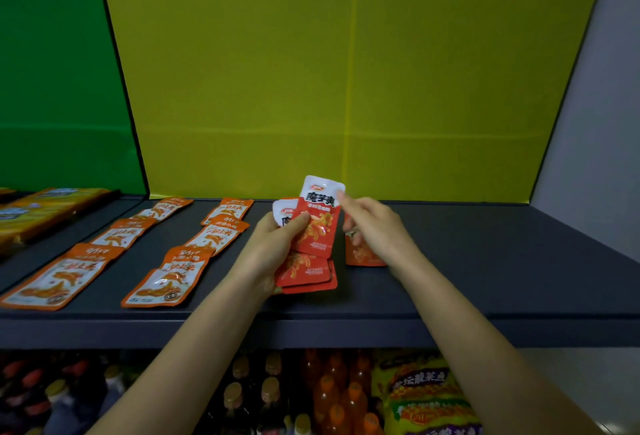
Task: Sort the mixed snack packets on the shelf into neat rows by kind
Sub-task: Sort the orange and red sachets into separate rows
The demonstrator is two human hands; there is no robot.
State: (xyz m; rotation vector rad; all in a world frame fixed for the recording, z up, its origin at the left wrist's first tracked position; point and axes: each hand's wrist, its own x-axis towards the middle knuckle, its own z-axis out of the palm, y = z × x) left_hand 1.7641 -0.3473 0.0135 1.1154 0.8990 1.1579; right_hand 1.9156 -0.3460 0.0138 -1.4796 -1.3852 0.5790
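My left hand (273,247) grips a fanned stack of red-and-white snack packets (306,270) above the dark shelf (485,261). My right hand (372,223) pinches the top packet (320,216) of that stack by its upper right corner. Another red packet (363,254) lies on the shelf under my right hand, partly hidden. Orange-and-white packets lie flat in two rows at the left: one row (194,254) near the middle, the other (86,261) further left.
A yellow back panel (346,71) and a green one (52,71) rise behind the shelf. Yellow boxes (45,209) sit at far left. Below the shelf edge (346,332) stand bottles (332,396) and yellow bags (426,396).
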